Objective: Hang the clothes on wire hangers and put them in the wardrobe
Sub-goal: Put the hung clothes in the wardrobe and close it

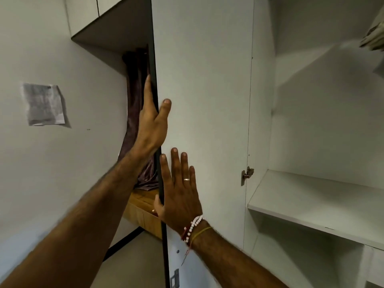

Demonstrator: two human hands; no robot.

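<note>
The white wardrobe door (207, 80) stands open in front of me, its dark edge (154, 65) facing me. My left hand (152, 123) pinches that edge, with the fingers behind the door and the thumb on its near face. Below it, my right hand (179, 190) presses flat on the door face with straight fingers, its thumb at the edge. The open wardrobe (324, 129) on the right shows a white shelf (311, 206). A beige garment (374, 36) shows at the top right corner. No wire hanger is in view.
A purple curtain (135, 113) hangs behind the door, above a wooden ledge (141, 206). A grey paper (44, 103) is stuck on the left wall. A metal hinge (247, 175) joins door and wardrobe. An overhead cabinet (112, 28) juts out at the upper left.
</note>
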